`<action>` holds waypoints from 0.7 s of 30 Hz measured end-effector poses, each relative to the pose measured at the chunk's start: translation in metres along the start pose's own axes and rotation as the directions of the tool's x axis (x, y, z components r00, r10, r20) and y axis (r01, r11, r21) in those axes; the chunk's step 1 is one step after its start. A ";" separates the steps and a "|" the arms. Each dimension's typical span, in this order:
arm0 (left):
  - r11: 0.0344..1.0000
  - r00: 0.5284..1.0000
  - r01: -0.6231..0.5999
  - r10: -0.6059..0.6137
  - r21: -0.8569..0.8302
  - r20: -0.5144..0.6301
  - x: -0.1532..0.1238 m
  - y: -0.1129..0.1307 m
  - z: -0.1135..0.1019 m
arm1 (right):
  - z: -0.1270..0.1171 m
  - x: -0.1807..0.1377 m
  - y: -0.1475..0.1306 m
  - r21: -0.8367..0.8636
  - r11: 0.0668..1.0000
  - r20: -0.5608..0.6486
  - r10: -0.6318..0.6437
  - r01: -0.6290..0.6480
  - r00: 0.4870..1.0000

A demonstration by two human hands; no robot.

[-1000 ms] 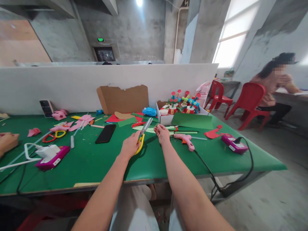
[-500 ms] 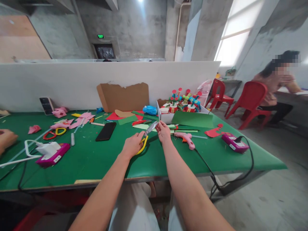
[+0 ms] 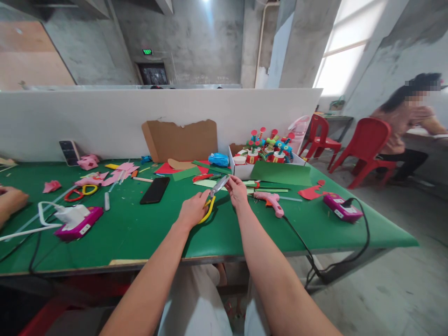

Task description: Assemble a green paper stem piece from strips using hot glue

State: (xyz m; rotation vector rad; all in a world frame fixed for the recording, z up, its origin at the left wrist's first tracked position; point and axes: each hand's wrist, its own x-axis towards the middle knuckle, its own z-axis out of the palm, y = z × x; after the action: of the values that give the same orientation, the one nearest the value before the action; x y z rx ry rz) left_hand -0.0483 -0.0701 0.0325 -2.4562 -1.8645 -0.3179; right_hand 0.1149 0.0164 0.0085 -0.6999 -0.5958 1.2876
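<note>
Long, smooth, green-topped table (image 3: 122, 228) spread beneath the fingers (image 3: 204, 199)

Beyond the fingers, a ragged-topped brown cardboard panel (image 3: 182, 142) is stood upright. By the left hand (image 3: 192, 212), fingers curled, yellow-looped shiny metal scissors (image 3: 219, 187) are gripped, blades pointed at the right hand (image 3: 237, 190). Its fingers are pinched together; whether anything is held cannot be told.

The scissors (image 3: 213, 201) are showing yellow handles (image 3: 210, 213) and silvery blades (image 3: 220, 185). The tabletop (image 3: 129, 233) is displaying plain green. The glue gun (image 3: 272, 199) is appearing pink with orange trigger (image 3: 268, 204), the lying phone (image 3: 155, 190) is looking black, and both power strips (image 3: 339, 210) are glowing magenta.
</note>
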 end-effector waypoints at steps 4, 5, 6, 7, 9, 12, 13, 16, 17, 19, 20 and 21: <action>1.000 1.000 -0.003 0.003 -0.004 0.001 0.000 0.000 0.000 | 0.001 -0.001 -0.001 0.009 1.000 -0.004 0.010 -0.010 1.000; 1.000 1.000 -0.002 0.002 -0.001 0.003 0.000 0.000 -0.001 | 0.001 -0.001 -0.001 0.006 1.000 -0.003 0.008 -0.008 1.000; 1.000 1.000 -0.002 0.001 0.004 0.007 0.000 0.001 -0.001 | 0.001 -0.001 0.000 0.002 1.000 -0.001 0.006 -0.006 1.000; 1.000 1.000 -0.002 0.002 0.011 0.010 0.000 0.001 -0.001 | 0.000 0.000 0.001 -0.002 1.000 0.002 0.003 -0.003 1.000; 1.000 1.000 -0.003 0.003 0.023 0.016 0.000 0.001 -0.002 | -0.001 0.001 0.002 -0.010 1.000 0.016 -0.004 0.004 1.000; 0.999 1.000 -0.003 0.002 0.037 0.027 0.000 0.002 -0.004 | -0.003 0.002 0.004 -0.022 1.000 0.045 -0.013 0.014 0.999; 0.999 0.999 -0.002 0.001 0.041 0.032 0.000 0.002 -0.004 | -0.003 0.002 0.005 -0.024 1.000 0.051 -0.015 0.016 0.999; 0.999 0.999 0.005 -0.007 0.049 0.043 0.000 0.002 -0.006 | -0.003 0.003 0.006 -0.026 1.000 0.057 -0.017 0.018 0.998; 0.999 0.999 0.008 -0.010 0.050 0.046 0.000 0.003 -0.006 | -0.004 0.003 0.006 -0.027 0.999 0.057 -0.017 0.018 0.998; 0.999 0.999 0.014 -0.017 0.048 0.047 0.000 0.003 -0.007 | -0.003 0.003 0.007 -0.029 0.999 0.057 -0.014 0.016 0.998; 0.999 0.999 0.017 -0.019 0.046 0.046 0.000 0.002 -0.006 | -0.003 0.003 0.007 -0.028 1.000 0.056 -0.011 0.013 0.998; 0.999 0.999 0.019 -0.021 0.043 0.044 0.000 0.002 -0.006 | -0.003 0.003 0.007 -0.025 1.000 0.056 -0.009 0.010 0.998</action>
State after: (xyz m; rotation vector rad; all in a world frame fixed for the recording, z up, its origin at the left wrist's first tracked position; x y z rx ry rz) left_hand -0.0470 -0.0717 0.0389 -2.4381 -1.8934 -0.2246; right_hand 0.1135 0.0203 0.0009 -0.6828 -0.6615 1.2960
